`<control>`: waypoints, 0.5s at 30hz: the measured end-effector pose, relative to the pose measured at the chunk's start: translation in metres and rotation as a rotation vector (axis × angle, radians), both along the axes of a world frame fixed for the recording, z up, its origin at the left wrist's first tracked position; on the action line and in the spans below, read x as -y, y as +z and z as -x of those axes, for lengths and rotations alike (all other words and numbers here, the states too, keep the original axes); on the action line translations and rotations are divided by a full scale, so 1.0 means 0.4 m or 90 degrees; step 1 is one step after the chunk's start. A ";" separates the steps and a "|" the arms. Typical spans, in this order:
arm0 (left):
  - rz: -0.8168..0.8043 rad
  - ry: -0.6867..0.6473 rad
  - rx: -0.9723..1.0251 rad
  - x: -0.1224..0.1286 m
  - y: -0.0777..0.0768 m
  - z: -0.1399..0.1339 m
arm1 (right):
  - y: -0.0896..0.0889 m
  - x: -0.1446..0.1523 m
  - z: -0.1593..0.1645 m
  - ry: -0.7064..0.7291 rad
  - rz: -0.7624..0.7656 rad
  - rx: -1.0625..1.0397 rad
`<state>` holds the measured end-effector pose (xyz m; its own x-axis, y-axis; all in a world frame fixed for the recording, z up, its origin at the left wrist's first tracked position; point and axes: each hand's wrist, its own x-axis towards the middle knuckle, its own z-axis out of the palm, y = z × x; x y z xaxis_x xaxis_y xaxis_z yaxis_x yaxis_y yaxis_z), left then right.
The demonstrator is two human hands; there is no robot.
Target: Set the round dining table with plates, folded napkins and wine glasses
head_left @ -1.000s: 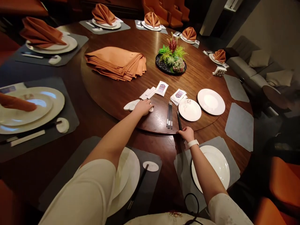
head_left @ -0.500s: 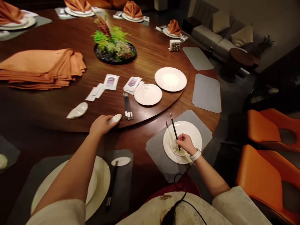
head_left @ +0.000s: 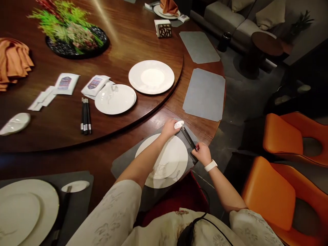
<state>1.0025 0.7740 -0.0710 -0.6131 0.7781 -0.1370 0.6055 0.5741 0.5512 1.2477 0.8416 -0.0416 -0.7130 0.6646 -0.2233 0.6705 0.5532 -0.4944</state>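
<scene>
At the upper right of the near grey placemat (head_left: 125, 160), my left hand (head_left: 169, 128) is closed on a small white chopstick rest (head_left: 179, 124). My right hand (head_left: 202, 153) grips dark chopsticks (head_left: 189, 137) near their lower end, and their tips reach the rest. Left of the chopsticks, a small white plate is stacked on a larger white plate (head_left: 180, 145), partly behind my left forearm. Farther left lies another setting, with stacked plates (head_left: 50, 205) and a chopstick rest (head_left: 79, 186) under dark chopsticks (head_left: 63, 212).
The raised round turntable holds white plates (head_left: 151, 77), several chopsticks (head_left: 85, 118), paper packets (head_left: 66, 83), white rests (head_left: 16, 123), orange napkins (head_left: 12, 61) and a plant arrangement (head_left: 77, 37). Grey placemats (head_left: 205, 94) line the table's right side. Orange chairs (head_left: 269, 191) stand at right.
My left hand has carried the chopstick rest from the turntable's edge rightward to the placemat. My right hand has brought the chopsticks from over the plate to its right side. The view has turned right.
</scene>
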 end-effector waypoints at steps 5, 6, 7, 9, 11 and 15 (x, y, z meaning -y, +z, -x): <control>-0.026 -0.015 0.008 0.031 -0.059 -0.003 | -0.034 -0.012 0.027 0.063 0.010 0.120; -0.032 -0.019 0.016 0.040 -0.064 0.002 | -0.039 -0.009 0.036 0.076 0.013 0.132; -0.033 -0.021 0.022 0.047 -0.068 0.007 | -0.042 -0.005 0.046 0.086 0.015 0.143; -0.024 -0.019 0.032 0.056 -0.072 0.014 | -0.044 0.003 0.063 0.096 0.020 0.165; -0.014 -0.015 0.034 0.059 -0.072 0.015 | -0.040 0.009 0.074 0.101 0.024 0.182; -0.023 -0.015 0.027 0.063 -0.065 0.005 | -0.027 0.010 0.065 0.106 0.024 0.186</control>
<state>1.0006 0.7486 -0.0970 -0.5890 0.7969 -0.1342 0.5944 0.5397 0.5961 1.2217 0.8375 -0.0523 -0.7133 0.5319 -0.4563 0.6889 0.6516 -0.3174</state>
